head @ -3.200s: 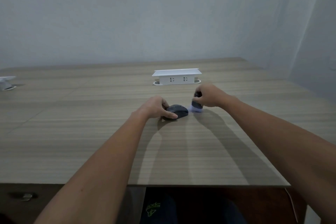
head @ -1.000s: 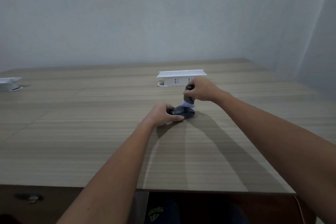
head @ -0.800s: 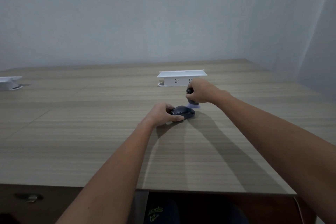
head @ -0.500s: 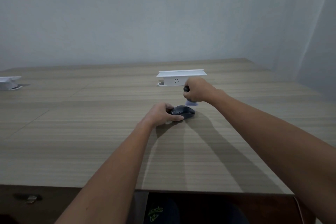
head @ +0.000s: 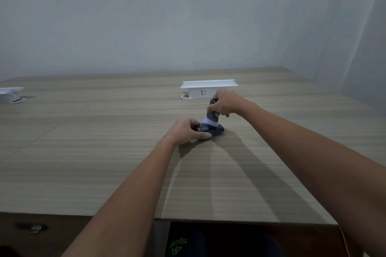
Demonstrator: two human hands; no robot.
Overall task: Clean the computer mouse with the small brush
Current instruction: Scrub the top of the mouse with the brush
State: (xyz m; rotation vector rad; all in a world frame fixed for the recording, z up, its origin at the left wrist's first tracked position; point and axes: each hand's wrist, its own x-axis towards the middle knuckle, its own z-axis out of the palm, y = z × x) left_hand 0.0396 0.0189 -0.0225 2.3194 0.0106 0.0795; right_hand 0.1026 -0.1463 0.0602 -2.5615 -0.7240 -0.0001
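Observation:
A black computer mouse lies on the wooden table near its middle. My left hand grips the mouse from its left side, thumb along the near edge. My right hand holds a small brush with a dark grey handle, upright, above the mouse. The brush's pale bristles press on the top of the mouse. The upper part of the handle is hidden inside my fist.
A white pop-up socket box stands just behind my right hand. A second white box sits at the table's far left edge. The table's front edge runs close to my body, and a grey wall rises behind.
My right hand has come down and slightly left, bringing the brush's bristles from just behind the mouse onto its top. My left hand and the mouse have stayed put.

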